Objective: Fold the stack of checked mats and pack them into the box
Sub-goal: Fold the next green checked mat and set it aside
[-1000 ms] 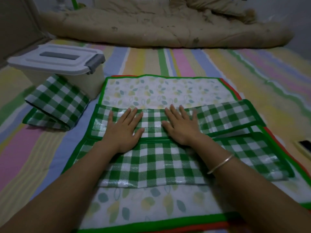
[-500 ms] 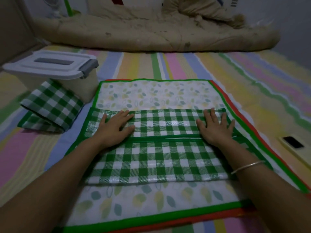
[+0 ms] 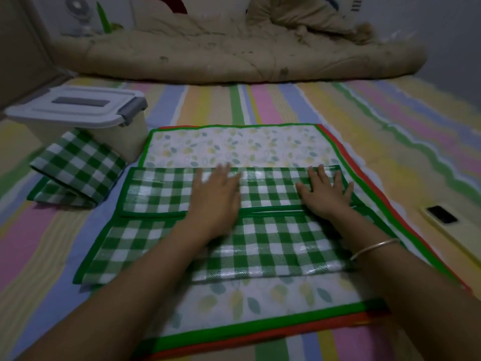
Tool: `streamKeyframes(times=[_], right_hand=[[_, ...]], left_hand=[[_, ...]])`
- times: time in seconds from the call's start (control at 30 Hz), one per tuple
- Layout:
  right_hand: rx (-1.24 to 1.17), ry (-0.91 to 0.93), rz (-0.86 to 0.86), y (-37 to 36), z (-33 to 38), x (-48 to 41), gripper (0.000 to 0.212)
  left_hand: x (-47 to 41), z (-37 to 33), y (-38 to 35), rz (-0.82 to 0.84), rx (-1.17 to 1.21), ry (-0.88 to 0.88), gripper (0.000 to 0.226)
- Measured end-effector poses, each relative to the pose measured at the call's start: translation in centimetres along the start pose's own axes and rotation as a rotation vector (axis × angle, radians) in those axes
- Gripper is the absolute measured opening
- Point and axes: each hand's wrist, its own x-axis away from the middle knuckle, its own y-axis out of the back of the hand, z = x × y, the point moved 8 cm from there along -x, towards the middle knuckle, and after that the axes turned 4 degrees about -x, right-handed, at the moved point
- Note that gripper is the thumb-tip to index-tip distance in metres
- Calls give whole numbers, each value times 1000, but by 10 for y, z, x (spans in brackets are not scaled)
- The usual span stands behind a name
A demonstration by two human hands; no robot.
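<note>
A green-and-white checked mat (image 3: 161,194) lies in front of me with its far and near flaps folded in to meet at a middle seam. It rests on the leaf-print underside of a flat stack of mats (image 3: 234,147) with green and red borders. My left hand (image 3: 216,199) presses flat on the far flap near its middle. My right hand (image 3: 325,194) presses flat on the same flap near its right end. A folded checked mat (image 3: 75,170) leans against the white lidded box (image 3: 75,113) at the left.
Everything sits on a pastel striped sheet (image 3: 390,142). A rumpled beige quilt (image 3: 234,53) lies along the far edge. A phone (image 3: 442,214) lies to the right of the mats. A wall panel stands at the far left.
My left hand has slid right along the far flap toward its middle. My right hand stays near the flap's right end. The view has shifted slightly.
</note>
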Motion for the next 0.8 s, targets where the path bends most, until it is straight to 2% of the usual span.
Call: streamKeyframes(times=[0.1,0.17,0.23,0.4,0.53,0.6,0.7,0.8], right_hand=[[-84,43,9,14,0,4,59],[-73,92,-12,24,-1,12,55],[12,169,-44,28,0,24,54],[167,325,11,6,5,60,54],[173,325,25,-5,1,61,56],[164,335,21,-7,0,58,56],[134,345,11,-7,0,56,56],[126,349,3,-7,-1,55,55]], left_hand=[[-4,-58,-22,205,48,-181,56],[-5,-66,-38,303,40,-205,54],[-4,-67,-47,332,28,-210,53],[-1,-65,-46,317,23,-218,52],[2,-65,-43,279,129,-209,52],[5,-62,-29,189,261,-197,51],[28,-59,-1,46,331,-258,48],[65,-56,11,78,327,-305,45]])
